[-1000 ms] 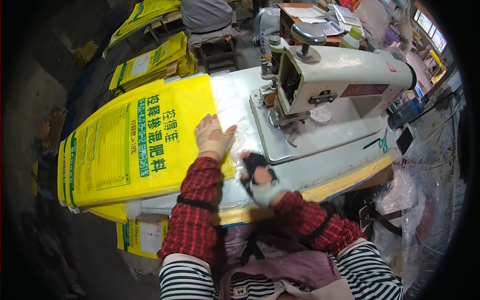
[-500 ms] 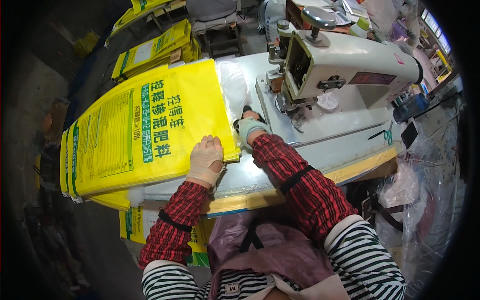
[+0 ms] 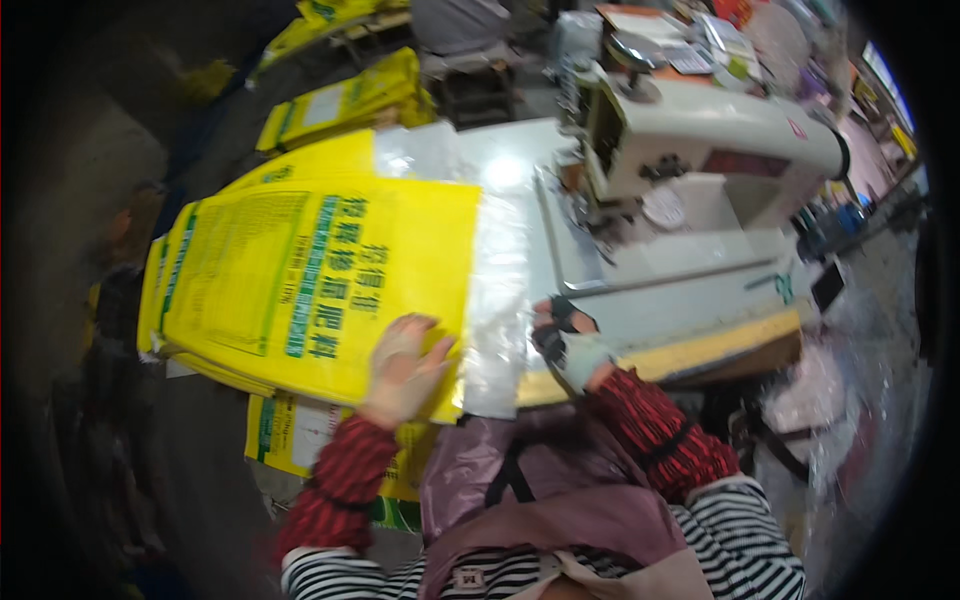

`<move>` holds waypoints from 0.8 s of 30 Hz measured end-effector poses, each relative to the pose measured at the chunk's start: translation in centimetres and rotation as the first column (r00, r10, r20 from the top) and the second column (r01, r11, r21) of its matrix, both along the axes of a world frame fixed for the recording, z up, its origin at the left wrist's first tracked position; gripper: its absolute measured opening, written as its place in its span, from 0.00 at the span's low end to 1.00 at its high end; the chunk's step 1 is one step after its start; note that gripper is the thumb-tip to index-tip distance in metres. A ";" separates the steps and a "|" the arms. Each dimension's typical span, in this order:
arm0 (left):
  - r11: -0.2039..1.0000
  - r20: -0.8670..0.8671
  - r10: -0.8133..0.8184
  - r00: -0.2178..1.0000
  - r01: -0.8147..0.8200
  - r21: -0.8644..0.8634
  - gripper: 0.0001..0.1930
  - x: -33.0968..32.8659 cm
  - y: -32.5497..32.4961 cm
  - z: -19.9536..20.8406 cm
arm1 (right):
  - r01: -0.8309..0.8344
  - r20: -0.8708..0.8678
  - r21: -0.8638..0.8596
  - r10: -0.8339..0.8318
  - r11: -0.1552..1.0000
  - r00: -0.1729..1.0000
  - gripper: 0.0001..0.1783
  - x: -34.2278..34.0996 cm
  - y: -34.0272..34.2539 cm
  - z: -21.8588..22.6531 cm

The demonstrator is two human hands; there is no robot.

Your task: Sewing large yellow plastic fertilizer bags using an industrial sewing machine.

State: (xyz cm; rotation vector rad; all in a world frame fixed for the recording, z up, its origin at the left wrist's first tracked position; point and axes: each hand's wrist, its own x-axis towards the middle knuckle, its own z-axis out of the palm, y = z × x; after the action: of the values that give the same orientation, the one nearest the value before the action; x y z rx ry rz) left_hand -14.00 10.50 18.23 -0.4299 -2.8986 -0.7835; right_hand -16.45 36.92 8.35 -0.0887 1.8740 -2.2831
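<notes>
A yellow printed plastic woven bag (image 3: 420,230) lies on top of a stack at the left of the sewing table. A clear plastic liner (image 3: 497,300) sticks out past its right edge. My left hand (image 3: 405,365) rests flat on the bag near its front right corner, fingers spread and pale wrapping around the palm. At the liner's free edge is my right hand (image 3: 568,342), in a light glove with dark fingertips. Its fingers are bent in against the liner and look closed on it, though motion blurs them.
A white industrial sewing machine (image 3: 720,150) stands at the right of the table, needle side toward the bags. Teal scissors (image 3: 784,288) lie near the front right edge. Another stack of yellow bags (image 3: 345,100) sits beyond the table, beside a stool (image 3: 475,85).
The top bag has shifted toward me and right, its liner now reaching over the table's front edge. My right hand has come nearer and rightward, away from the machine's bed.
</notes>
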 end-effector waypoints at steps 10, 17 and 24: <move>0.964 -0.023 0.266 0.964 -0.265 0.031 0.13 -4.4 6.7 -7.3 | -0.038 0.159 0.078 0.026 0.996 0.987 0.09 -0.9 0.2 1.0; 0.903 -0.003 0.287 0.958 -0.269 0.335 0.09 -2.6 6.3 -6.9 | -0.033 -0.198 0.618 0.196 0.785 0.960 0.13 -3.5 -3.9 2.6; 0.689 -0.172 0.477 0.862 -0.488 -0.536 0.12 -6.0 -3.5 -5.8 | -0.067 -0.032 0.558 0.102 0.827 0.994 0.13 -0.8 -2.4 4.3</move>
State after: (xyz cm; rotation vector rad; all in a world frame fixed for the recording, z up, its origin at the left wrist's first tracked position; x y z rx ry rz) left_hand -19.95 6.96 12.47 0.3052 -2.9512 0.1773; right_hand -17.27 34.52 12.61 -0.1548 2.4307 -1.6040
